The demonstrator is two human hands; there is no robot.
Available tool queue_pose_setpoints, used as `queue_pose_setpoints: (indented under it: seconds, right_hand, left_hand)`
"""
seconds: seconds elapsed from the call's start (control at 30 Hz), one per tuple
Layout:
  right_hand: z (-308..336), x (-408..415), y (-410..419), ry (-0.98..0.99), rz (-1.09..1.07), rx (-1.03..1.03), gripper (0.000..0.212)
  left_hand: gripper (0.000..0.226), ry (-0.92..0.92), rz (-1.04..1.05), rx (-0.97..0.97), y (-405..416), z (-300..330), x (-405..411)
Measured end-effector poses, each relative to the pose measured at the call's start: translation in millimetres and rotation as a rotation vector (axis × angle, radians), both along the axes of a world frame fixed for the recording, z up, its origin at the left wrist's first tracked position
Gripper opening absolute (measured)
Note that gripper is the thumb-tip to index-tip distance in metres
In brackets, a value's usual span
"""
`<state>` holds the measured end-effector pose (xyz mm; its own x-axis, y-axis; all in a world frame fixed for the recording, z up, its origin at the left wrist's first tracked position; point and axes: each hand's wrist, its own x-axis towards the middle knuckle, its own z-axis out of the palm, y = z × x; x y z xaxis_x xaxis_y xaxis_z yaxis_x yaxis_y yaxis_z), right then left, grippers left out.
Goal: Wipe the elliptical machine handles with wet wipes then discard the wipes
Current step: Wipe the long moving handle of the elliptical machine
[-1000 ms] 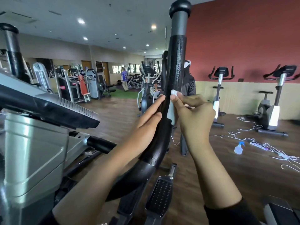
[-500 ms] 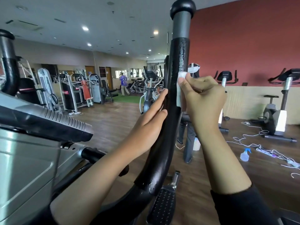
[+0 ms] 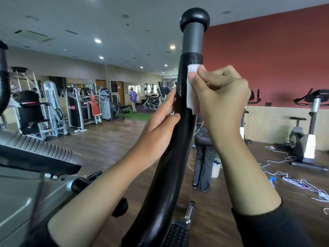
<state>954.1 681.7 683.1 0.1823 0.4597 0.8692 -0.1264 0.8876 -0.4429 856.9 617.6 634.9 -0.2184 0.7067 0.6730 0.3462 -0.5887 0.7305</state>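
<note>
A tall black elliptical handle (image 3: 179,139) rises through the middle of the view, with a grey band and a round black cap (image 3: 194,19) at its top. My right hand (image 3: 220,97) pinches a white wet wipe (image 3: 190,86) and holds it against the handle's right side, just under the grey band. My left hand (image 3: 158,125) rests on the handle's left side lower down, fingers straight. The wiped black surface looks wet and glossy.
The elliptical's grey console and body (image 3: 32,175) fill the lower left, a foot pedal (image 3: 178,232) sits below. A person in dark clothes (image 3: 204,154) stands just behind the handle. Exercise bikes (image 3: 306,132), a spray bottle (image 3: 272,180) and white cables (image 3: 293,182) lie right.
My right hand has slid the wipe up the handle from its middle to just under the grey band. My left hand stayed against the handle's left side.
</note>
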Motion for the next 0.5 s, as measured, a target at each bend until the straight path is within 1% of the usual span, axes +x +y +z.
queue_pose_setpoints:
  seconds: [0.17, 0.2, 0.27, 0.37, 0.43, 0.5]
  right_hand:
    - [-34.7, 4.0, -10.0, -0.046, -0.037, 0.041, 0.016]
    - [-37.4, 3.1, -11.1, -0.046, -0.044, 0.039, 0.015]
    - [-30.3, -0.9, -10.2, -0.020, -0.066, 0.028, 0.010]
    - [0.2, -8.2, -6.5, 0.030, -0.159, 0.068, 0.008]
    - [17.6, -11.4, -5.4, 0.028, -0.212, 0.096, 0.006]
    - [21.4, -12.3, -7.7, 0.007, -0.241, 0.095, 0.007]
  left_hand:
    - [0.058, -0.004, -0.008, 0.059, -1.1, -1.9, -0.5]
    - [0.059, -0.014, 0.003, 0.080, -1.3, -2.8, -0.9]
    - [0.056, -0.031, 0.025, 0.118, -1.5, -5.1, -1.3]
    - [0.052, -0.069, 0.014, 0.145, -4.3, -8.9, -1.4]
    - [0.050, -0.085, -0.002, 0.144, -6.8, -11.5, -1.8]
    - [0.048, -0.121, -0.045, 0.131, -9.3, -13.6, -3.1]
